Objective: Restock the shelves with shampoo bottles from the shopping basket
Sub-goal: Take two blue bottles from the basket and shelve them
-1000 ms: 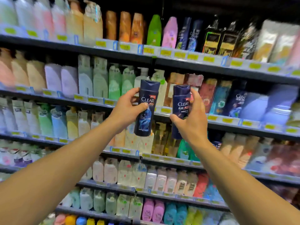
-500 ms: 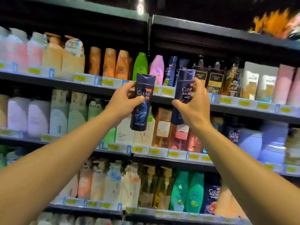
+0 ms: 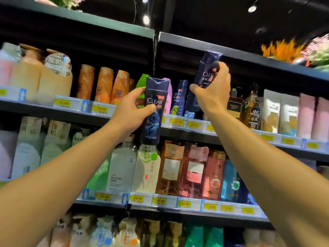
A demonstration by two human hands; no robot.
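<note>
My left hand (image 3: 130,113) grips a dark blue CLEAR shampoo bottle (image 3: 154,111) upright, in front of the upper shelf's edge (image 3: 179,130). My right hand (image 3: 213,93) holds a second dark CLEAR bottle (image 3: 207,68) higher, tilted slightly, its cap close under the top board (image 3: 240,54). Behind it, similar dark CLEAR bottles (image 3: 180,98) stand on that upper shelf. The shopping basket is out of sight.
Orange bottles (image 3: 104,85), a green bottle (image 3: 142,81) and a pink bottle (image 3: 168,95) stand left of the CLEAR row; amber bottles (image 3: 251,107) and white pouches (image 3: 271,111) stand right. Lower shelves are packed with bottles. Yellow price tags line each shelf edge.
The view has tilted up. My right hand has lifted its bottle higher, up toward the top board. My left hand has kept its bottle at about the upper shelf's edge.
</note>
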